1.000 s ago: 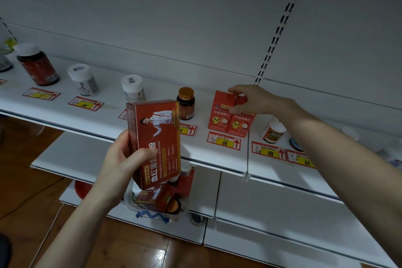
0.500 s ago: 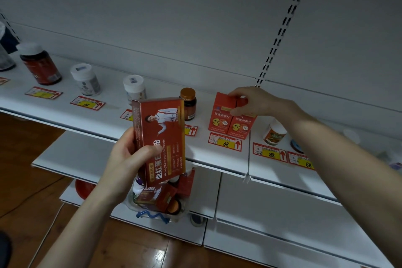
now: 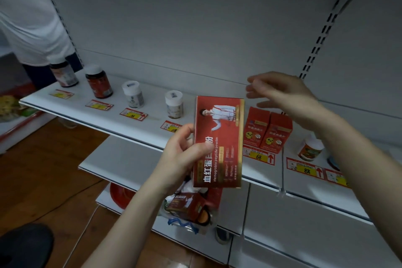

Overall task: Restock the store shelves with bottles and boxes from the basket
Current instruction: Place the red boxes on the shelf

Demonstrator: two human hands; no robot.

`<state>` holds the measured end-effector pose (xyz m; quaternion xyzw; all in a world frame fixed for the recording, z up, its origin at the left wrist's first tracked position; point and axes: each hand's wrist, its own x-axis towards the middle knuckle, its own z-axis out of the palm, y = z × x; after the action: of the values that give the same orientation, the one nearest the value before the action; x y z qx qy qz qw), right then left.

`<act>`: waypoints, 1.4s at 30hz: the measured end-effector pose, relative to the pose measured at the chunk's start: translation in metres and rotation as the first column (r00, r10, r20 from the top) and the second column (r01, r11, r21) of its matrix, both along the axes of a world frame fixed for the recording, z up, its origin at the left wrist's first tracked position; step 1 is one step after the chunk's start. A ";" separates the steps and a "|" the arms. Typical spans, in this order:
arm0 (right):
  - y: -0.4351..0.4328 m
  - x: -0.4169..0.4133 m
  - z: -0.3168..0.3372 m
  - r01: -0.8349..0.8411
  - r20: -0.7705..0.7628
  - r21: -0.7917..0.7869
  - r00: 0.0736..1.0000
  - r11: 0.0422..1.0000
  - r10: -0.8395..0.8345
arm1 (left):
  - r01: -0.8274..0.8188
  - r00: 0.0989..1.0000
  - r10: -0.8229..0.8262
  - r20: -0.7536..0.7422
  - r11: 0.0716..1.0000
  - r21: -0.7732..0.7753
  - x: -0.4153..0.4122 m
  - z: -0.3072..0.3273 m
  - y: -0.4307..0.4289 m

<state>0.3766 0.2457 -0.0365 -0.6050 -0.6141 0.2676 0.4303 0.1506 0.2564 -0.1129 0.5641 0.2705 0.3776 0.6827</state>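
The left hand [image 3: 182,152] has its grip closed on a tall red box [image 3: 218,143], thumb across the front face, fingers behind its left edge, holding it upright. It looks like light, stiff card with a glossy skin, best held by the long edges, not squeezed flat. Right of that grip the right hand [image 3: 282,95] hangs open and empty above two small red boxes [image 3: 266,129] on the shelf [image 3: 139,128]. The basket [image 3: 187,222] sits below.

White shelf [image 3: 134,128] across mid-frame carries upright bottles [image 3: 99,82], two touching red boxes [image 3: 267,129] and price tags [image 3: 133,114].
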 end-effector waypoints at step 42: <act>-0.467 0.216 -0.026 0.658 0.115 -0.040 0.750 0.752 -0.651 | 0.398 0.917 -0.265 -0.299 0.678 0.618 0.309 -0.004 -0.283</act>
<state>0.5930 -0.2209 -0.0629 -0.8100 -0.3719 0.0949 0.4434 0.4596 -0.0268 -0.1166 0.8425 0.0719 0.2643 0.4638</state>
